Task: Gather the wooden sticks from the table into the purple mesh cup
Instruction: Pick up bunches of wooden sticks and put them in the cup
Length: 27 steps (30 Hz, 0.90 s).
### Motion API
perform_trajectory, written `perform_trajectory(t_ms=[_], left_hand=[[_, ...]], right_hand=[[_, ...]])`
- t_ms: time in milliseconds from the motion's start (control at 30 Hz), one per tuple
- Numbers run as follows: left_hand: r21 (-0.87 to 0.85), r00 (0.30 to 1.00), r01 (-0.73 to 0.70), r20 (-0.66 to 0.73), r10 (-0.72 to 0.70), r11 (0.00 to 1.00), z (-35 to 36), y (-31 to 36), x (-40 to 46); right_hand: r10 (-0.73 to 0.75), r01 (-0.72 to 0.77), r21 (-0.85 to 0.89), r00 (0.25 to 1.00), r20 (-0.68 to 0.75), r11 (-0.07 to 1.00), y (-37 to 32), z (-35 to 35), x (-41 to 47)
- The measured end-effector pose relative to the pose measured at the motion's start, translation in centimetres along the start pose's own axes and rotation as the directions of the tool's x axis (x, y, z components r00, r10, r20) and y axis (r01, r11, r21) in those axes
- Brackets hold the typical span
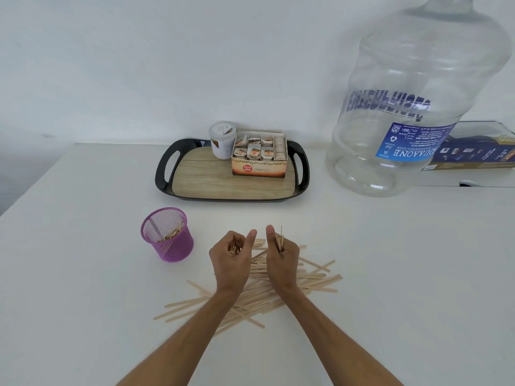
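A loose heap of thin wooden sticks (315, 277) lies on the white table, spread under and around both wrists. My left hand (230, 260) is closed around a small bundle of sticks, thumb raised. My right hand (281, 260) grips another bundle that stands upright out of the fist. Both hands hover side by side over the heap. The purple mesh cup (171, 243) stands upright to the left of my left hand, apart from it, with several sticks leaning inside.
A black tray (164, 168) with a wood-look floor sits behind the heap, bearing a tea box (259, 165) and a white tub (221, 140). A large clear water jug (412, 101) looms at the right. A dark blue box (473, 154) lies behind it.
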<state>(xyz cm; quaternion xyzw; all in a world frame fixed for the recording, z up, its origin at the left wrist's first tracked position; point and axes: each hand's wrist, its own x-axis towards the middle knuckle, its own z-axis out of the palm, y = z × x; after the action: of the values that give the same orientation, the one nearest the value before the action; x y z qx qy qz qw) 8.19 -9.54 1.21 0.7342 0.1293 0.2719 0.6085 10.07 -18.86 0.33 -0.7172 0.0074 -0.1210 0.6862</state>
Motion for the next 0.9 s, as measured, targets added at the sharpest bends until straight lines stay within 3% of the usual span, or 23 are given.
perform_trajectory(t_ms=[167, 367, 600, 900], left_hand=[[-0.021, 1.000, 0.024, -0.002, -0.024, 0.999, 0.0, 0.2, 0.2], [-0.002, 0.993, -0.113, -0.020, 0.113, 0.994, 0.0, 2.4, 1.7], [0.051, 0.986, -0.168, 0.003, 0.168, 0.984, 0.1, 2.9, 2.3], [-0.054, 0.999, -0.035, 0.005, 0.035, 0.998, 0.2, 2.0, 0.9]], right_hand=[[0.006, -0.006, -0.011, 1.000, 0.001, 1.000, 0.0, -0.2, -0.1], [-0.002, 0.002, -0.022, 1.000, -0.008, 1.000, -0.5, -0.1, 0.3], [-0.023, 0.023, -0.018, 1.000, -0.001, 1.000, -0.4, -0.1, 0.4], [-0.025, 0.026, -0.037, 1.000, 0.009, 0.999, 0.3, 0.0, 0.4]])
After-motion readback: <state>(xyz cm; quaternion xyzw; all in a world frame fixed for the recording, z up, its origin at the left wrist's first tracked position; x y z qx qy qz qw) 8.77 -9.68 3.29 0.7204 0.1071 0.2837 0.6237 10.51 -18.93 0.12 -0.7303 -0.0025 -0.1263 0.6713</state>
